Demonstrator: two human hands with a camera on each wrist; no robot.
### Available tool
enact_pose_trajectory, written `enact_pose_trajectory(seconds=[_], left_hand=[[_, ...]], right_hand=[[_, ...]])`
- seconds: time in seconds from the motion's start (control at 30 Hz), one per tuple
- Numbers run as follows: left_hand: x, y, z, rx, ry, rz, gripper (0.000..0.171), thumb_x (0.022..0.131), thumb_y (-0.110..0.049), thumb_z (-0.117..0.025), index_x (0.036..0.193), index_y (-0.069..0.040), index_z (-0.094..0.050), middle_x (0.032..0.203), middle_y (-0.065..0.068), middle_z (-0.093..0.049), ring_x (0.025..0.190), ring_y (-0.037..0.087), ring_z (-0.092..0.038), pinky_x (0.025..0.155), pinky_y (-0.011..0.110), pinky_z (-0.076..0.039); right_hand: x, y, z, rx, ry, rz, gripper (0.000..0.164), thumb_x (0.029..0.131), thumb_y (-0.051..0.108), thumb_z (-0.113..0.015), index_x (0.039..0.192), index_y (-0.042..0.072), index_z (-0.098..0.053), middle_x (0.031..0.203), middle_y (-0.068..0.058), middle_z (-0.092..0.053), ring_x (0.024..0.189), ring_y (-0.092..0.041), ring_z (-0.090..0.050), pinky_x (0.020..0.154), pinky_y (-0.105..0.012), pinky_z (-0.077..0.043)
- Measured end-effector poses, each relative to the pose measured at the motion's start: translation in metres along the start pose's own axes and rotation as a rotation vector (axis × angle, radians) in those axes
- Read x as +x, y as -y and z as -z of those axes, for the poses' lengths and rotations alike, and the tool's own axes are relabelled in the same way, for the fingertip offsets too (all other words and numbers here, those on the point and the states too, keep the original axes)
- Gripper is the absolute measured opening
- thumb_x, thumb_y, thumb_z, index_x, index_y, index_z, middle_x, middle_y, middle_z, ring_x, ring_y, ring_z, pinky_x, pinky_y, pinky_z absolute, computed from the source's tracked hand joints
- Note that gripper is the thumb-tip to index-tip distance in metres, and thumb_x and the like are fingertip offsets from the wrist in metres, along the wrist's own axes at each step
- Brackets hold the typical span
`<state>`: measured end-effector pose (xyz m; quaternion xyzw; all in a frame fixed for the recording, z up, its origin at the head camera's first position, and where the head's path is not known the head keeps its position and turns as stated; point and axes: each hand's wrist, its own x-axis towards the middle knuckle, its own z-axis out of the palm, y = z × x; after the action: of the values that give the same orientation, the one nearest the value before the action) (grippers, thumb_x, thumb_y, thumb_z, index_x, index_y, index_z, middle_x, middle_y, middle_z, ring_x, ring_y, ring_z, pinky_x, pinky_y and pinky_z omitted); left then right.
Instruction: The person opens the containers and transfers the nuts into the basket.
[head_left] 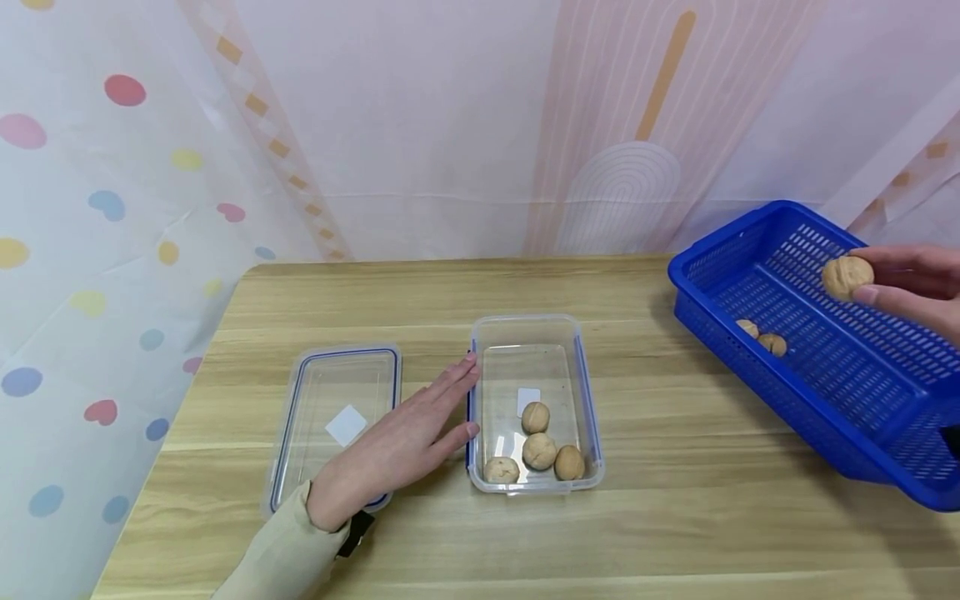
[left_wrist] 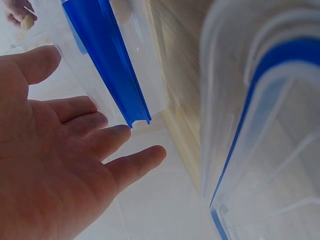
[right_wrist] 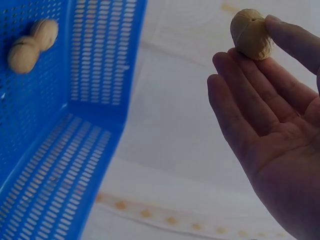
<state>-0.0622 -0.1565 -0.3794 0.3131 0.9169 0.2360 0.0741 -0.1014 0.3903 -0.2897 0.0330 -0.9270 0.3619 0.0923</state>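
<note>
We see the right hand [head_left: 918,287] come into the head view from the right edge, its wrist cut off. Thumb and fingertips pinch one walnut [head_left: 848,277], held up in front of the basket [head_left: 832,333] as the head camera sees it; we cannot judge its height there. In the right wrist view the thumb presses from one side, the other fingers are stretched out nearly straight, and part of the palm runs out of frame.

Two more walnuts [head_left: 772,344] sit together on the blue basket's floor, partly masked by its near wall. The basket's right end is cut off, and we cannot make out a dark object [head_left: 951,440] at that edge.

The left hand [head_left: 405,437] holds nothing; its fingers are extended and slightly spread, tips at the left wall of the clear box [head_left: 525,367]. We cannot tell which ones touch. Four walnuts [head_left: 539,451] lie toward the box's near end, one beside a white label [head_left: 528,398].

Left of the box, the lid [head_left: 341,367] lies on the table [head_left: 645,417], partly hidden by the left hand and sleeve [head_left: 288,546].
</note>
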Motion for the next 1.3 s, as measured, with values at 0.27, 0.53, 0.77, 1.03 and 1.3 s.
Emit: enact_pose_trajectory(seconds=[0.27, 0.53, 0.77, 1.03, 1.3], left_hand=[[-0.001, 0.000, 0.000, 0.004, -0.003, 0.004, 0.067, 0.109, -0.034, -0.054, 0.162, -0.001, -0.030, 0.172, 0.009, -0.017, 0.155, 0.033, -0.024, 0.121, 0.055, -0.029], [-0.001, 0.000, 0.000, 0.000, 0.007, 0.011, 0.068, 0.109, -0.035, -0.054, 0.162, -0.001, -0.029, 0.172, 0.009, -0.016, 0.155, 0.033, -0.024, 0.122, 0.054, -0.028], [0.000, 0.000, 0.001, -0.007, 0.012, 0.014, 0.069, 0.108, -0.035, -0.055, 0.162, -0.001, -0.029, 0.172, 0.009, -0.016, 0.155, 0.032, -0.024, 0.122, 0.053, -0.029], [0.000, -0.001, 0.001, -0.008, 0.017, 0.018, 0.069, 0.108, -0.036, -0.055, 0.162, -0.002, -0.029, 0.172, 0.008, -0.016, 0.155, 0.031, -0.024, 0.122, 0.052, -0.029], [-0.001, -0.002, 0.001, -0.003, 0.013, 0.019, 0.069, 0.108, -0.037, -0.054, 0.163, -0.003, -0.028, 0.172, 0.007, -0.015, 0.155, 0.030, -0.024, 0.122, 0.052, -0.029]], right_hand=[[0.028, -0.047, -0.003, -0.010, 0.072, -0.010, 0.047, 0.106, 0.016, -0.060, 0.149, 0.001, -0.052, 0.128, 0.008, -0.064, 0.114, -0.002, -0.063, 0.096, -0.014, -0.047], [0.041, -0.016, -0.006, -0.247, 0.248, -0.066, 0.058, 0.110, 0.031, -0.051, 0.147, -0.013, -0.044, 0.138, -0.042, -0.047, 0.119, -0.063, -0.049, 0.095, -0.063, -0.047], [0.051, -0.018, -0.007, -0.266, 0.344, -0.089, 0.060, 0.110, 0.032, -0.050, 0.146, -0.016, -0.042, 0.137, -0.045, -0.046, 0.121, -0.065, -0.048, 0.096, -0.074, -0.042], [0.063, -0.036, -0.011, -0.300, 0.452, -0.095, 0.055, 0.110, 0.024, -0.053, 0.146, -0.016, -0.043, 0.137, -0.044, -0.050, 0.120, -0.062, -0.052, 0.091, -0.069, -0.049], [0.069, -0.053, -0.019, -0.271, 0.521, -0.123, 0.059, 0.110, 0.029, -0.052, 0.147, -0.016, -0.041, 0.137, -0.043, -0.050, 0.123, -0.062, -0.049, 0.094, -0.071, -0.046]])
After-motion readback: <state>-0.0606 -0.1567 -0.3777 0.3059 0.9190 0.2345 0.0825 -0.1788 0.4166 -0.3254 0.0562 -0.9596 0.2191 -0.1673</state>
